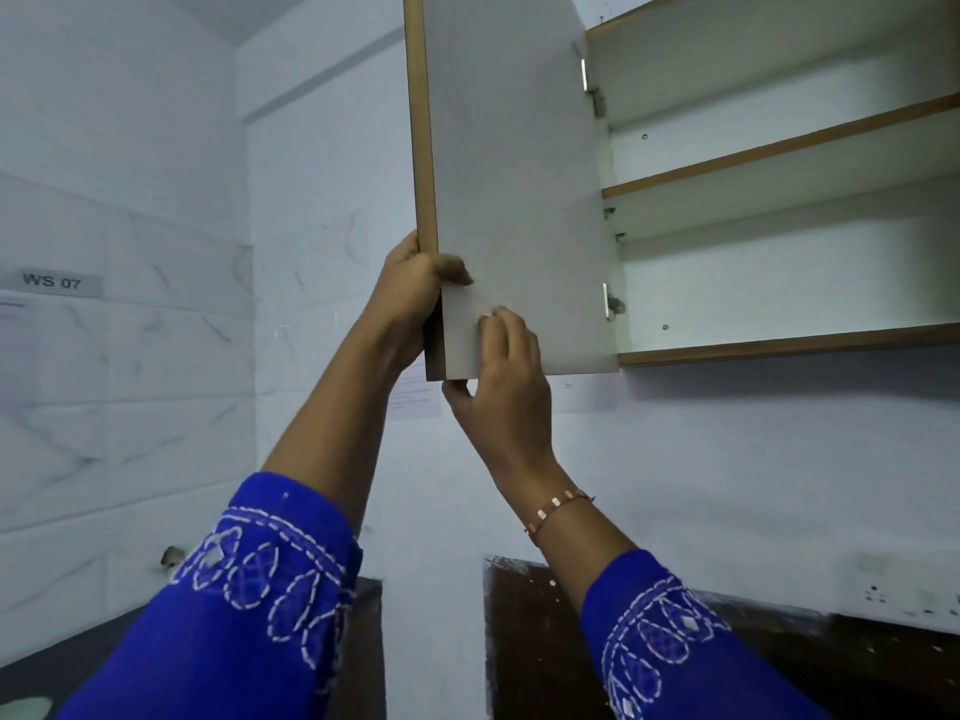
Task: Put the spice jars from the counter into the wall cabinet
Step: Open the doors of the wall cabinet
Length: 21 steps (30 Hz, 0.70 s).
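Observation:
The wall cabinet (779, 350) hangs at the upper right with its left door (509, 174) swung wide. Its two white shelves with brown edges hold nothing that I can see. My left hand (410, 288) grips the door's free edge near the lower corner, thumb on the inner face. My right hand (504, 376) holds the bottom corner of the same door, fingers on the inner face and thumb under the lower edge. No spice jars are in view.
A dark counter (779, 646) runs along the bottom, mostly behind my blue sleeves. White marble-look tiles cover the left wall, with a grey label reading WS 07 (52, 281). A paper note (415, 400) is stuck on the back wall below the door.

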Tool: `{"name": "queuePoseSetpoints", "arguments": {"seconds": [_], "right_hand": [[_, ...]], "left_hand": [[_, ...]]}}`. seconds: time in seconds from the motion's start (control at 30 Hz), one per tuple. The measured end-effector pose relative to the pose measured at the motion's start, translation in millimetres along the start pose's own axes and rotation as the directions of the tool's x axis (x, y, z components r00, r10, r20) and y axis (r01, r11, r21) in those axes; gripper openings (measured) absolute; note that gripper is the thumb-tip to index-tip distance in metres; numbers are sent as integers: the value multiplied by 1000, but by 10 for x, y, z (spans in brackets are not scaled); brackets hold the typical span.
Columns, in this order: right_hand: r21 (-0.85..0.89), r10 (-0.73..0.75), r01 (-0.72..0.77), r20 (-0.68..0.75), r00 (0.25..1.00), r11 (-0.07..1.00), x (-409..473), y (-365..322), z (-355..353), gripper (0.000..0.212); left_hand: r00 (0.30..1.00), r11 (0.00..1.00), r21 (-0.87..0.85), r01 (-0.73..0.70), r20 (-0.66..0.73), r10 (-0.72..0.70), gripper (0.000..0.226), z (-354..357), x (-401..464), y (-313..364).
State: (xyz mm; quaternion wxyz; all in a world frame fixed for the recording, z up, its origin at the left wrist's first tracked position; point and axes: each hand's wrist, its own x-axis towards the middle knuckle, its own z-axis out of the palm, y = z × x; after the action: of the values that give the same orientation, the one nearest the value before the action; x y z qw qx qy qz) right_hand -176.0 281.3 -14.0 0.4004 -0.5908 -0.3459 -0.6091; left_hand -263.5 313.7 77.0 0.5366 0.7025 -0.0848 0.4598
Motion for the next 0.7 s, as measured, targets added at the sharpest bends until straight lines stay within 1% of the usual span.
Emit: {"name": "queuePoseSetpoints", "arguments": {"seconds": [0.1,0.17,0.27,0.37,0.43,0.47,0.5,0.57,0.63,0.67,0.7], "right_hand": [[-72,-15,12,-35,999,997,-11,-83,201,63],[-113,-16,8,-70,997,994,-15,-74,247,60],[-126,-30,19,-90,995,992,-30,-32,258,64],[-106,-13,6,-59,998,994,-53,-19,221,66],[-88,-11,11,-3,1000,996,-72,10,145,65],[-75,-22,24,31,999,997,-81,36,91,64],[-62,-39,43,66,997,997,-86,74,26,63],[-52,-83,91,148,985,994,-88,170,-117,60],[-105,-116,142,227,967,984,-92,286,-288,59],[-150,-122,164,258,958,975,-91,362,-383,61],[-190,-120,179,283,952,965,-84,445,-488,64]], "left_hand": [[1000,1000,-17,-8,10,8,31,-184,85,-92],[999,999,-30,-28,16,29,27,-211,111,-122],[998,998,-1,-61,-12,61,20,-163,98,-131],[992,994,48,-97,-72,100,21,-98,70,-139],[982,985,108,-138,-112,150,24,-48,43,-149],[973,973,156,-172,-126,192,29,-14,17,-151],[958,949,226,-219,-132,253,38,22,-11,-161],[902,848,436,-302,-157,402,56,108,-81,-189],[828,717,640,-278,-219,516,66,235,-191,-179],[795,648,716,-259,-223,564,70,317,-257,-159],[766,578,772,-265,-196,612,72,412,-315,-135]]}}
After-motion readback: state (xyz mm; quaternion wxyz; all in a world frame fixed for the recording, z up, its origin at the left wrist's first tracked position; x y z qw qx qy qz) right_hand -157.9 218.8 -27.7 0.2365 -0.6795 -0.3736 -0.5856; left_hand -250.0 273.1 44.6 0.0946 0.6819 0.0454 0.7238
